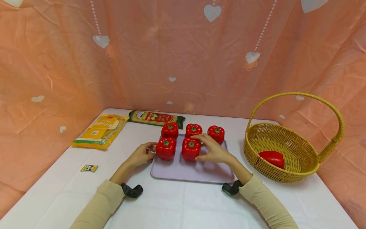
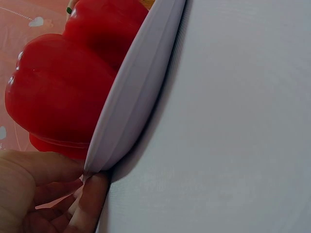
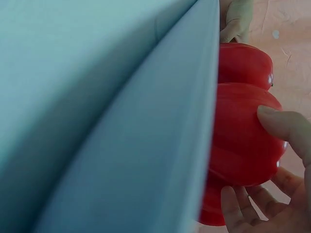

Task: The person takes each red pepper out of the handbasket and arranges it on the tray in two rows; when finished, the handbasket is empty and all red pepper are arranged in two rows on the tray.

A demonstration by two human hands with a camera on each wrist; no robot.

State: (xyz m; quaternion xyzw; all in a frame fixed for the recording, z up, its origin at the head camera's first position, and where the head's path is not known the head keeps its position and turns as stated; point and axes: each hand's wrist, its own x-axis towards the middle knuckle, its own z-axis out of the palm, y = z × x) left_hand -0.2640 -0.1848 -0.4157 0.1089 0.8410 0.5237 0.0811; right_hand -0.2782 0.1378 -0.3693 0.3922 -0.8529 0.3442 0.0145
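Note:
A lilac tray (image 1: 188, 173) bears several red bell peppers with green stems. My left hand (image 1: 142, 154) pinches the tray's left rim, thumb above and fingers below, as the left wrist view shows. Close beside that hand sits the front left bell pepper (image 1: 166, 149). With curled fingers and thumb my right hand (image 1: 215, 150) grips the front middle bell pepper (image 1: 191, 149); in the right wrist view its thumb (image 3: 274, 119) lies against the red side. Behind stand the back left pepper (image 1: 170, 129), the back middle pepper (image 1: 193, 129) and the back right pepper (image 1: 216, 134).
At the right stands a yellow wicker basket (image 1: 257, 163) with a tall handle and one red pepper (image 1: 273, 158) inside. A green-ended package (image 1: 155, 117) lies behind the tray. To the left are a yellow food bag (image 1: 100, 131) and a small wrapped packet (image 1: 89, 168).

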